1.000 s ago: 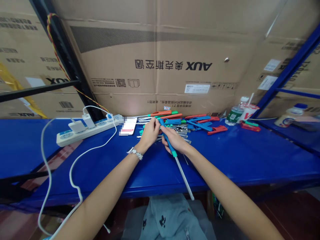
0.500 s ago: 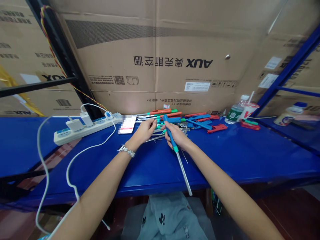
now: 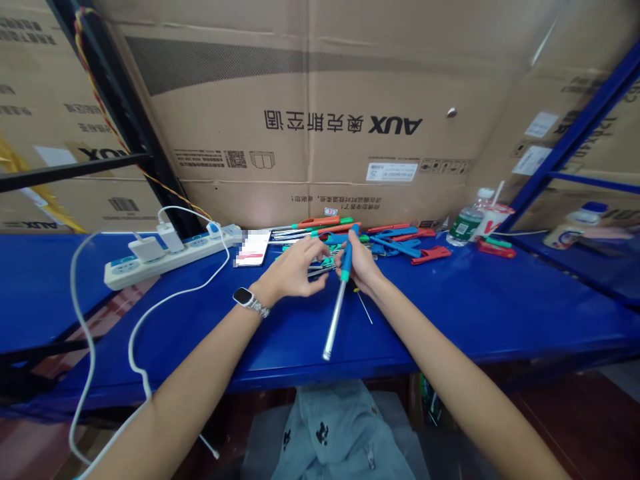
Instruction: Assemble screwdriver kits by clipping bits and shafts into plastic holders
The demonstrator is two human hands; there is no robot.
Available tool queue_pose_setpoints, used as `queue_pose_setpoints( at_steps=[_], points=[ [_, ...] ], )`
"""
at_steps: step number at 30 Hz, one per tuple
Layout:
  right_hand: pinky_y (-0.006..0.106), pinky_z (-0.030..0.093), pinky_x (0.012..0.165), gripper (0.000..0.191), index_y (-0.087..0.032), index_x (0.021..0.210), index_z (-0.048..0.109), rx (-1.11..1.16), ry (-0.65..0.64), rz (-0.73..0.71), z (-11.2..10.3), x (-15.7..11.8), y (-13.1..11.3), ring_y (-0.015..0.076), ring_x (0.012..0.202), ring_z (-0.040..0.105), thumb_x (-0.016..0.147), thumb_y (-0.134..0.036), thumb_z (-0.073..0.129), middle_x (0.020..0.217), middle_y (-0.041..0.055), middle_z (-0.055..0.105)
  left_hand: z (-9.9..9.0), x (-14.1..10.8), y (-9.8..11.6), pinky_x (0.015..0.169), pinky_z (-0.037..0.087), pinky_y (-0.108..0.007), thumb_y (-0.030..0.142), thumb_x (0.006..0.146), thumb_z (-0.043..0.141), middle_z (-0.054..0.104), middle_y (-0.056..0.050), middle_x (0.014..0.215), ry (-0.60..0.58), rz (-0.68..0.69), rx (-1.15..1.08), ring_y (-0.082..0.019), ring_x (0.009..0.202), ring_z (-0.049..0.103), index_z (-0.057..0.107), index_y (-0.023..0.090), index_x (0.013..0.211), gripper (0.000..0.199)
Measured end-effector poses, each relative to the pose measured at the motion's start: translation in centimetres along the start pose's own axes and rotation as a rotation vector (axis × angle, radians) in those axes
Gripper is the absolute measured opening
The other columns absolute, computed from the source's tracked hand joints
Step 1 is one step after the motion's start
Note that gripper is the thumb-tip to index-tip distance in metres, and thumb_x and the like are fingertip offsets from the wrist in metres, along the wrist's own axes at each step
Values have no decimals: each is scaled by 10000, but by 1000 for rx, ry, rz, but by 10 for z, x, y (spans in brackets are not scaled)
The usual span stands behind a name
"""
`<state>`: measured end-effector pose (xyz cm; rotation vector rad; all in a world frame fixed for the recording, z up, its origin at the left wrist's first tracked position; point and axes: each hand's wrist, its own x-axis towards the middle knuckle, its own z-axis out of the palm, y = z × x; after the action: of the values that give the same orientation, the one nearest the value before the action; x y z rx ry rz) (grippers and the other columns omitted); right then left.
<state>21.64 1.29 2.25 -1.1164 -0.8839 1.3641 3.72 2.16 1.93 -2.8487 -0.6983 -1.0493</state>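
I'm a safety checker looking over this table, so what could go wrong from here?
Only the right hand grips the blue-handled tool, so it might slip or swing around.

The thin rod lies beside the right wrist and could get knocked aside.

The white cable runs close to the left forearm in this view; moving that arm may snag it.

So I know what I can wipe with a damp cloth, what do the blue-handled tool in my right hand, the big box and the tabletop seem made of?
Blue-handled tool: the handle is probably plastic, evenly coloured; its tube looks like polished metal, silvery with bright highlights.
Big box: cardboard, matte brown, creased and printed.
Tabletop: perhaps painted metal, smooth glossy blue, but coated board is possible.
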Motion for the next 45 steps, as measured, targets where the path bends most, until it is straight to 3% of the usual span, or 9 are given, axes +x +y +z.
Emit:
queue_pose_setpoints(
  at_steps=[5,11,14,17,20,22,27,34,45],
  points=[
    [229,365,391,444,-253,854,447,132,208,-118,1,3,2,147,429,531,982,-678,431,534,-40,571,15,6,24,721,539,-329,352,946,688,680,-66,924,212,95,-181,-193,801,638,638,185,1063,211],
    [280,475,504,403,-242,917,549,92,127,-89,-13,-5,7,213,732,670,868,-640,592,835,50,678,16,14,23,675,565,-300,385,912,741,744,-57,901,632,-271,-550,-167,754,684,737,200,976,196],
    [334,557,710,513,-258,1091,551,-139,386,-398,-32,-7,-1,238,966,668,764,-611,729,1049,58,674,10,18,19,549,520,-266,480,866,764,686,-22,700,633,-417,-708,-133,570,604,734,176,904,308],
    [374,530,898,390,-221,1013,627,-499,140,-701,-39,-16,-14,236,1029,655,855,-574,673,1034,63,702,10,20,17,531,498,-258,575,828,767,633,-4,608,544,-475,-788,-125,529,572,702,167,796,414],
    [327,556,739,357,-198,907,625,-696,-385,-533,-26,-28,-20,178,726,679,967,-543,557,781,17,686,13,20,18,526,467,-251,648,839,722,600,5,591,430,-497,-829,-123,529,547,681,171,771,484],
    [277,537,565,310,-204,983,583,-622,-549,-361,-14,-34,-18,133,515,622,988,-511,543,690,-25,661,15,19,18,528,442,-253,669,886,655,564,14,591,439,-496,-825,-122,533,520,677,179,791,500],
    [225,481,380,297,-225,932,524,-371,-542,-139,0,-38,-3,110,371,535,991,-516,546,584,-57,622,13,16,7,566,409,-280,615,958,584,494,18,619,603,-535,-754,-132,569,473,634,210,789,441],
    [199,523,457,375,-185,855,551,-174,-519,-134,9,-33,8,123,512,676,922,-539,656,662,-22,659,16,15,3,574,398,-263,656,893,641,529,13,661,557,-602,-844,-132,608,476,645,187,789,480],
    [170,362,293,453,-244,876,494,-156,-456,-42,14,-35,5,81,307,427,908,-686,592,487,-116,489,20,16,5,574,430,-258,637,839,721,546,26,669,521,-611,-997,-110,562,488,606,184,763,474]
  ],
)
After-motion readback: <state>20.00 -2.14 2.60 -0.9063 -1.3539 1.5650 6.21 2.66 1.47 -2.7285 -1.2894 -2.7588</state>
